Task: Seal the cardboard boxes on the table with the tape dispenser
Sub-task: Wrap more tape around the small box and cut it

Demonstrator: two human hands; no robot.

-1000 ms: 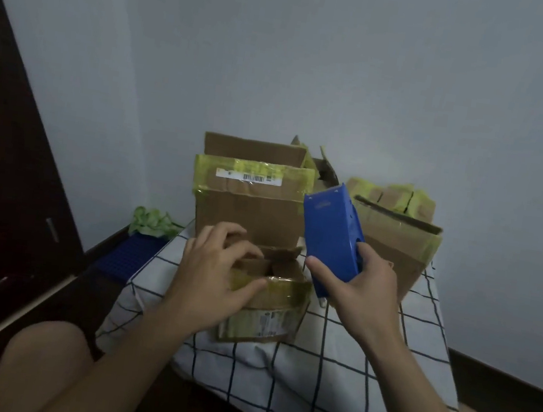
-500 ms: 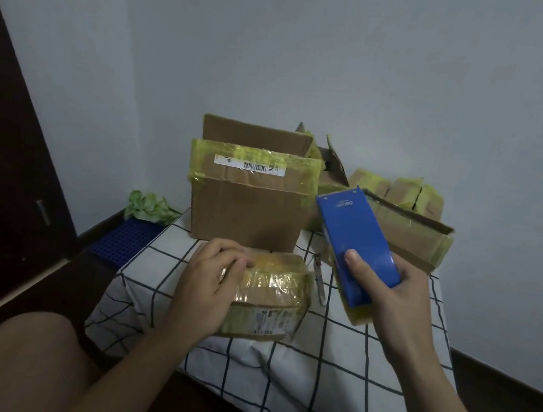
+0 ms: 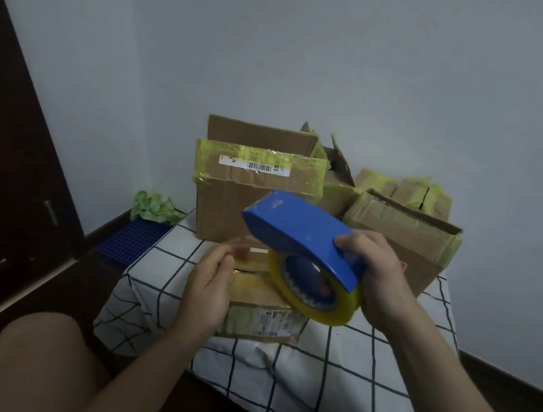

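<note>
My right hand [image 3: 379, 280] grips a blue tape dispenser [image 3: 298, 228] with a yellowish tape roll [image 3: 319, 307], tilted on its side above a small cardboard box [image 3: 260, 303]. That small box lies on the checked tablecloth [image 3: 309, 377], flaps down and wrapped in yellowish tape. My left hand [image 3: 209, 286] rests against the box's left side, fingers blurred and loosely apart, holding nothing that I can make out. A large cardboard box [image 3: 228, 207] with a barcode label stands behind. Another taped box [image 3: 407, 237] sits at the back right.
More taped boxes [image 3: 403, 188] are piled against the wall at the back. A blue grid mat [image 3: 132, 239] and a green crumpled thing [image 3: 156, 206] lie on the floor at left. A dark door [image 3: 8, 171] stands at the far left. My knee [image 3: 39, 358] is below.
My right hand turned the dispenser onto its side and brought it left over the small box, so the tape roll now shows. My left hand slid off the box top to its left side.
</note>
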